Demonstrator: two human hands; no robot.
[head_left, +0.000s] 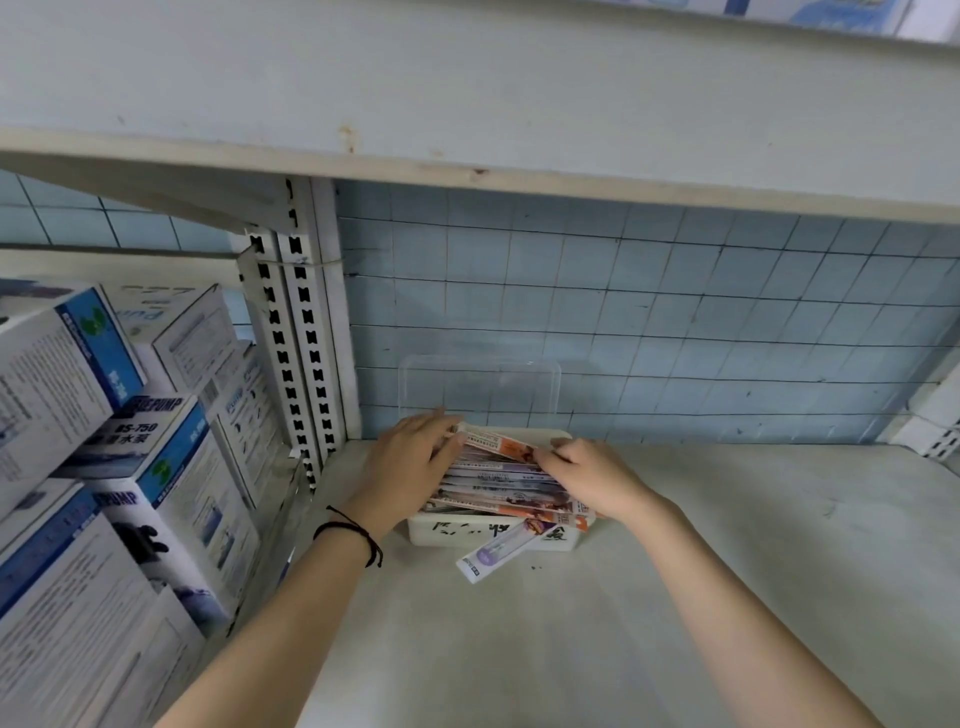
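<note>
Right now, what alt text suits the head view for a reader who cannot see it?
A left hand and right hand touch both ends of flat packets stacked in a white box on a shelf; one purple packet lies outside.

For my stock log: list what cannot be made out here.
Head view only.
Print on packets: blurred, too small.
Handwriting on box: partly covered by purple packet.
Inside of box: hidden by packets, left hand, right hand.
Some pump boxes: cut off by left edge.

Box's handwritten label (470, 530) (half-hidden, illegible)
</note>
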